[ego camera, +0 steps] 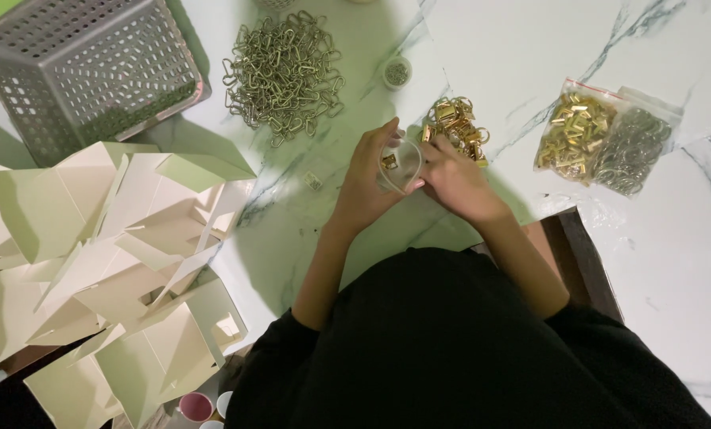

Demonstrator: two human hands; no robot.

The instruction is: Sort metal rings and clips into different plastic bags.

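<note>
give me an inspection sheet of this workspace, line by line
surface: white marble-pattern tabletop, partly in shadow.
job's things: small clear plastic bag with a gold metal piece inside, held between both hands; heap of gold clasps with rings just beyond.
clutter: pile of pale metal snap hooks; two clear bags of gold clips and silver rings; small round tub; grey perforated plastic basket; stack of folded white paper boxes; pink and white cups.
grippers: left hand and right hand both grip the bag.
cables: nothing seen.
surroundings: dark wooden edge beside the table.
</note>
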